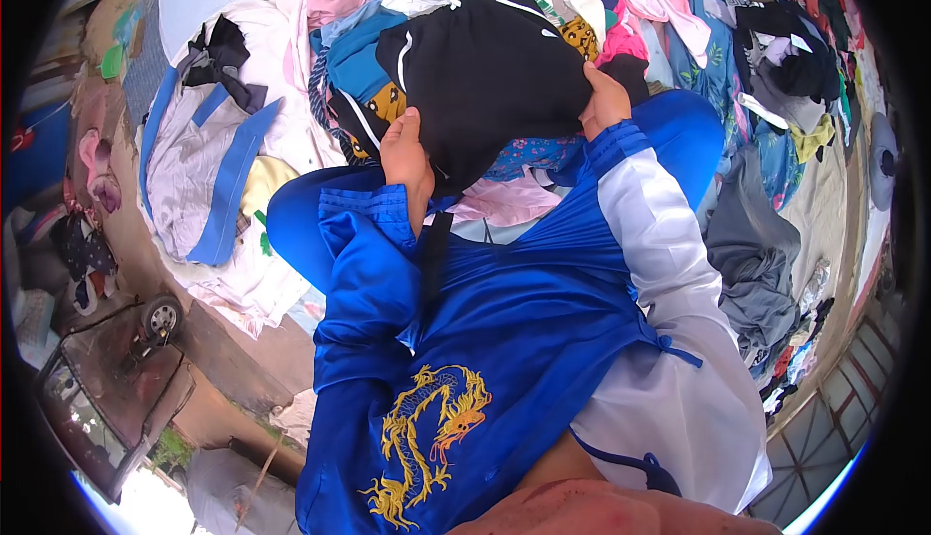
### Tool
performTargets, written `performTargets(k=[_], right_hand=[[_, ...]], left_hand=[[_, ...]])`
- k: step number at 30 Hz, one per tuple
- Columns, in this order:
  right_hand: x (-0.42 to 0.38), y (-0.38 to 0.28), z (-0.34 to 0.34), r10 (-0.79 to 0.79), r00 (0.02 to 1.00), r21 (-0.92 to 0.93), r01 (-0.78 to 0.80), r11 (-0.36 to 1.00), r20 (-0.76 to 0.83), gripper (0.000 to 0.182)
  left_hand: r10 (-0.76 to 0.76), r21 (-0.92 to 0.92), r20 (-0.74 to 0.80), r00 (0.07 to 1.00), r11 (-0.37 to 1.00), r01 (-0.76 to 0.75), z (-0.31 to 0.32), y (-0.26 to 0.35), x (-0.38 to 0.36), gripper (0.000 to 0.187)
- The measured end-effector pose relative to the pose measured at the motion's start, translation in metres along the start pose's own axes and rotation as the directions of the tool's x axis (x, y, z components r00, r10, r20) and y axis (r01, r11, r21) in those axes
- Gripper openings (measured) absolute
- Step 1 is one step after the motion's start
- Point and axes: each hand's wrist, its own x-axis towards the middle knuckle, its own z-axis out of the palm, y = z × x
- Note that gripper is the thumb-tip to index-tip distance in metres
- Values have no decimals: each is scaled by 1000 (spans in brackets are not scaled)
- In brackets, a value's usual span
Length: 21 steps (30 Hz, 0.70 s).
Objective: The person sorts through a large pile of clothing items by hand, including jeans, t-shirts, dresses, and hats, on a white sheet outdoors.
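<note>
My left hand [405, 150] and my right hand [603, 98] both grip a black garment with thin white piping [485, 69], held up in front of me over a heap of clothes. The left hand pinches its lower left edge, the right hand its right edge. My arms are in shiny blue sleeves; the right sleeve [650, 234] has a white panel. A gold dragon [427, 438] is embroidered on the blue jacket front below.
Mixed clothes [679, 11] lie piled all around: pink, teal, floral and black pieces behind, a grey garment [752, 263] at right, a white and blue garment [208, 166] at left. A small wheeled cart [126, 370] stands on the ground at lower left.
</note>
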Motion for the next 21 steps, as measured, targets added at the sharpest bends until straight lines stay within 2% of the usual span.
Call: performTargets(k=[5,6,9,12,14,18,21], right_hand=[[2,3,-2,39,999,21,-39,999,19,35],[-6,-2,7,30,999,-20,-30,999,-16,39],[-15,-9,13,102,995,40,-103,994,11,46],[-2,0,2,155,987,-29,-154,988,29,51],[1,13,-2,119,993,-62,-118,991,15,53],[-33,9,23,151,987,-213,-136,967,54,59],[-54,27,27,292,910,-370,-172,913,296,69]], left_hand=[[-56,30,-77,995,998,58,8,3,-8,29],[-63,23,-103,993,998,66,12,5,-11,31],[-169,104,-103,980,978,180,-8,-5,7,46],[-222,142,-172,960,959,247,4,0,-1,63],[-246,200,-166,955,940,277,2,-2,1,69],[-318,280,-128,939,897,342,2,-14,3,75],[-513,360,63,856,812,460,4,-23,-4,79]])
